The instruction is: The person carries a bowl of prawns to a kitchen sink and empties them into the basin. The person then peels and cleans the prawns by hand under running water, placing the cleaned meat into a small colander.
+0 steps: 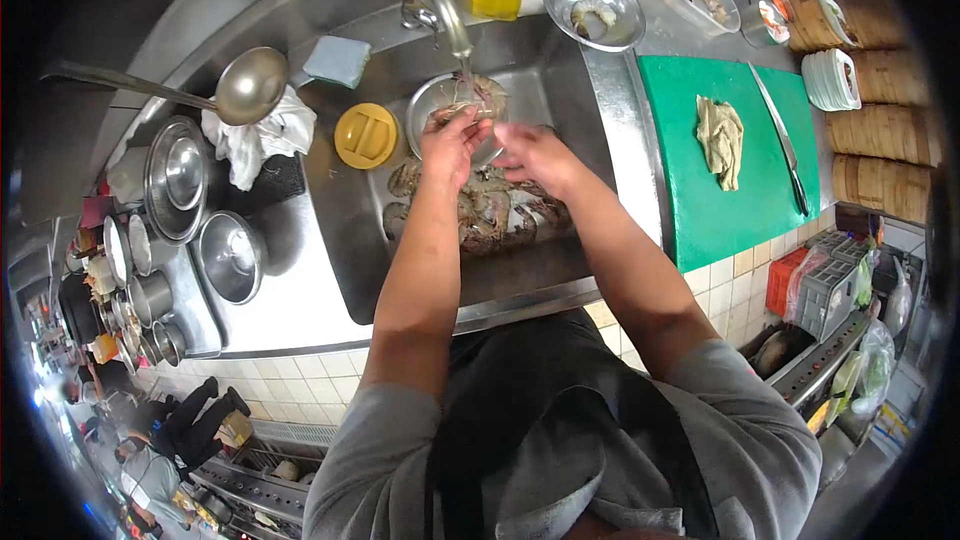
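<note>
Head view | our left hand [450, 148] grips a pale translucent shrimp [464, 111] below the curved steel tap [452, 22]; right hand [538, 157] blurred, grip unclear | seemingly early: few pale pieces [594, 19] in the round steel bowl [625, 6] far right, grey-brown shrimp heap [500, 217] left in the steel sink [350, 230], near side

A working kitchen, apparently commercial, is shown. A steel sink [350, 262] with a running faucet [445, 15] is set beneath the hands [490, 148]. To their right, a knife [780, 135] is laid on a green cutting board [740, 200]; to their left, metal bowls [232, 257] and a ladle [252, 86] are placed. Beyond these, far left, another person [150, 480] is seen near kitchen equipment.
</note>
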`<state>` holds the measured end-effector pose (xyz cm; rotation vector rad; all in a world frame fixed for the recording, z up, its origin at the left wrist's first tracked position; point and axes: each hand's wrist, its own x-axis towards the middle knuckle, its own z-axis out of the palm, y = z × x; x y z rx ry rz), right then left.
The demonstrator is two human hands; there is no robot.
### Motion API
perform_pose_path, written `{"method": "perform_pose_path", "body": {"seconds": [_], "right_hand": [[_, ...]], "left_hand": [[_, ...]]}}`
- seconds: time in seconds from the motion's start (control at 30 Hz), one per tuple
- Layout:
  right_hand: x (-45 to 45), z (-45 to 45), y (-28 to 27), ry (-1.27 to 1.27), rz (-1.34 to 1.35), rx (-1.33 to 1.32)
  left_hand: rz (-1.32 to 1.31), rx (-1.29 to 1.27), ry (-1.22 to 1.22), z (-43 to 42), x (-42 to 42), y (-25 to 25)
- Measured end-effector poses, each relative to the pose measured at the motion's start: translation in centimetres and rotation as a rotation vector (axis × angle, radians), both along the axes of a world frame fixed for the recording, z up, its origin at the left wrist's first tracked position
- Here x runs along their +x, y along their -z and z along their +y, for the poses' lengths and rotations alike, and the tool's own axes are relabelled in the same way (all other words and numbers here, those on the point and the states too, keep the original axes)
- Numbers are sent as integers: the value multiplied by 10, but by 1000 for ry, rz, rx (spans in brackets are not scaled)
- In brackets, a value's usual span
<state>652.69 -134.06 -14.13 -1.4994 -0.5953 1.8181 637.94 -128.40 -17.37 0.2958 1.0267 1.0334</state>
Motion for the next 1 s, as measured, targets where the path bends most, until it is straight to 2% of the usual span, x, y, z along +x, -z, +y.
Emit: {"method": "perform_pose_path", "body": {"seconds": [0.03,0.1,0.2,0.27,0.33,0.37,0.43,0.47,0.53,0.57,0.63,0.67,0.73,0.8,0.87,0.97,1.0], "right_hand": [[-10,17,6,2,0,13],[-26,44,13,83,296,17],[-39,61,3,146,284,24],[-44,66,-8,159,350,43],[-46,68,-11,80,294,162],[-42,66,-13,33,142,168],[-40,57,-27,33,60,177],[-37,51,-31,36,-16,186],[-25,37,-19,19,-69,186],[-18,29,-9,4,-112,179],[-10,9,1,30,-94,147],[-4,-2,4,59,-64,109],[4,-26,-4,75,-75,80],[13,-49,-3,92,-75,50],[27,-69,8,94,-84,51],[42,-89,7,74,-77,0],[46,-92,9,66,-76,-5]], "left_hand": [[-84,51,-22,-1,-3,0],[-94,104,2,-9,-11,-11],[-90,194,22,-15,-32,-15],[99,213,158,-17,-47,-13],[154,219,195,-13,-58,-21],[303,227,140,-7,-61,-18],[653,216,94,14,-64,-11],[643,217,91,27,-59,-8],[1148,550,20,56,-47,-7],[1136,551,14,68,-37,-7],[1384,429,152,91,-12,-25],[1372,429,148,102,-4,-35],[1453,246,384,121,10,-57],[1501,185,416,137,17,-70],[1557,130,451,149,19,-71],[1604,199,502,162,13,-58],[1573,230,392,166,10,-36]]}}
